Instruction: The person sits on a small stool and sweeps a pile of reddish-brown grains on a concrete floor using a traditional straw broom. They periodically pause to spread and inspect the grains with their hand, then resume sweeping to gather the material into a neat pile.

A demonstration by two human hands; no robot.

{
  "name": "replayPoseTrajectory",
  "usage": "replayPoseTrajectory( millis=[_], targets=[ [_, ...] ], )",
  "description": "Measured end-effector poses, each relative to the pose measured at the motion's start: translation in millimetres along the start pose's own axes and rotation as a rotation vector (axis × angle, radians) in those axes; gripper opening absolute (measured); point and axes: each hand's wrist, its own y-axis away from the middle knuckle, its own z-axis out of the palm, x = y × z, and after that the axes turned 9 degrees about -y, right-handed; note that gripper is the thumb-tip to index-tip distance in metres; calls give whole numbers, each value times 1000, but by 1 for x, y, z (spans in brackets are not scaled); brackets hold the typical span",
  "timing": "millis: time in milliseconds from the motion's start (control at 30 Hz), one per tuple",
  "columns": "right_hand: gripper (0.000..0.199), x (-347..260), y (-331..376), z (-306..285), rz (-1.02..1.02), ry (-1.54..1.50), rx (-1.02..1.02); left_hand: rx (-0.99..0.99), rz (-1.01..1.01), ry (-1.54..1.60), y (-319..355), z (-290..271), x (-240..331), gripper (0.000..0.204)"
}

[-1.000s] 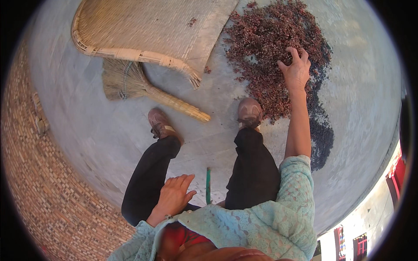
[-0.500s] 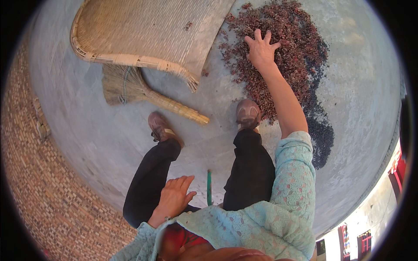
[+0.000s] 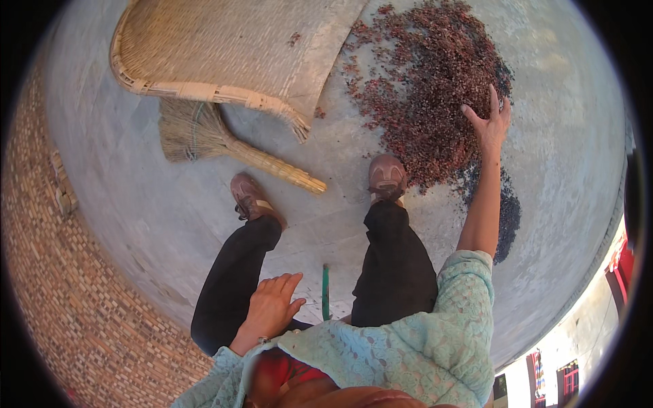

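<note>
A heap of dried reddish-brown husks or berries [image 3: 428,112] is spread on the grey concrete, thinner at its left side. Along its right edge lies a band of small dark, bluish-black seeds [image 3: 509,216]. Over the heap's right border reaches my right hand [image 3: 491,129], fingers spread and nothing gripped; whether the fingertips touch the husks I cannot tell. My left hand [image 3: 272,306] rests by my left thigh, fingers stretched out, holding nothing.
A woven winnowing basket [image 3: 224,41] lies at the upper left with a few husks on it. Partly under its rim is a straw broom [image 3: 272,163]. My brown shoes [image 3: 386,177] stand near the heap. Brick paving [image 3: 88,299] borders the concrete at left.
My right hand has moved right and nearer from the middle of the heap to its right edge. The upper left of the heap looks thinner, with more concrete showing. My left hand stays put.
</note>
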Motion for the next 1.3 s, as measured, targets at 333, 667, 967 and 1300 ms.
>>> replayPoseTrajectory(
  millis=[333,667,967,1300],
  targets=[
    [65,-76,58,41,-126,-28,-146,7,10,15,-3,-1,2,53],
    [98,-139,103,68,-411,317,-375,18,16,4,-2,0,0,52],
    [65,-91,55,42,-38,12,-214,16,6,9,-2,-1,1,52],
    [54,-56,32,-22,243,-1280,81,19,5,11,-2,-2,2,53]
  ],
)
